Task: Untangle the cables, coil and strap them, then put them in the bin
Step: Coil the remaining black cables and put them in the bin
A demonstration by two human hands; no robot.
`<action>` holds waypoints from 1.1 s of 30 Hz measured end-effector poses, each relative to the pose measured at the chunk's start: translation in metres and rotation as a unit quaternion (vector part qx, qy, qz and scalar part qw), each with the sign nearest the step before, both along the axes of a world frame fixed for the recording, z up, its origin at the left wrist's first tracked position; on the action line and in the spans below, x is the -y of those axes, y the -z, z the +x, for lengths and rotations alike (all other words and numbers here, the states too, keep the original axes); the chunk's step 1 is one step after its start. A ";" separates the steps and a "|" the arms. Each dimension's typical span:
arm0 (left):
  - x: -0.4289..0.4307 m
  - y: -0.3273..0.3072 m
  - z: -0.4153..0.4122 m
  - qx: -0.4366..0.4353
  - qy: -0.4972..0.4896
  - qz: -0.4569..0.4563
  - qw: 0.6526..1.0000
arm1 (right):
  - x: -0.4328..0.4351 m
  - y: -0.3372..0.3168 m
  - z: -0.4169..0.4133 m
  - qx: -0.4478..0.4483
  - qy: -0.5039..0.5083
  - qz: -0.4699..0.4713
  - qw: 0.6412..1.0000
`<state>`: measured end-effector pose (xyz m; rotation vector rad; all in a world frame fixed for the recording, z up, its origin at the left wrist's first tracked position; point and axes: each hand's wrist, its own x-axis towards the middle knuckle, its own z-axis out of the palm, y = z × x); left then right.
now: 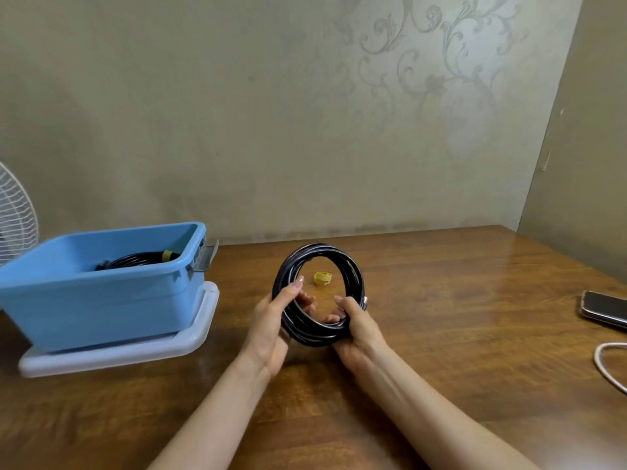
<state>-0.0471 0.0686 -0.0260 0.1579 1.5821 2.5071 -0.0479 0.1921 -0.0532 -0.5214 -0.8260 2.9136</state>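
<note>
We hold a black cable coil up in both hands, over the middle of the wooden tabletop. The coil stands up like a ring, tipped a little, and we can see through its hole.

Our left hand grips the near left side of the ring. Its thumb lies on the front of the loops and its fingers curl through the hole. Our right hand grips the near right side, with its fingers also curled round the loops. The two hands are close together at the bottom of the ring.

A small yellow strap lies on the tabletop just behind the coil. We see it through the hole, and no hand touches it.

To the left stands a blue bin. It sits on a white lid that lies flat on the tabletop. A gray latch sticks out from the right end of the bin. Inside the bin lies another black cable, coiled up, with a yellow band round it.

At the far left, behind the bin, we see part of a white fan. At the right edge of the tabletop a phone lies flat. Nearer to us, a white cord bends round and runs out of sight.
</note>
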 end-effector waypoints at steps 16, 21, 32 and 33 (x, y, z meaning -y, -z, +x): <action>0.037 -0.038 -0.011 -0.049 -0.154 -0.100 0.982 | -0.045 0.002 -0.082 -0.080 -0.028 0.838 0.539; 0.033 -0.047 -0.002 -0.066 -0.065 -0.030 0.995 | -0.039 0.013 -0.095 -0.105 0.024 0.883 0.457; 0.030 -0.033 -0.002 -0.153 -0.224 -0.251 0.929 | -0.034 -0.051 -0.015 -0.167 0.160 0.548 0.804; 0.029 -0.032 -0.001 -0.189 -0.239 -0.300 0.904 | -0.030 -0.062 -0.002 -0.217 0.143 0.523 0.812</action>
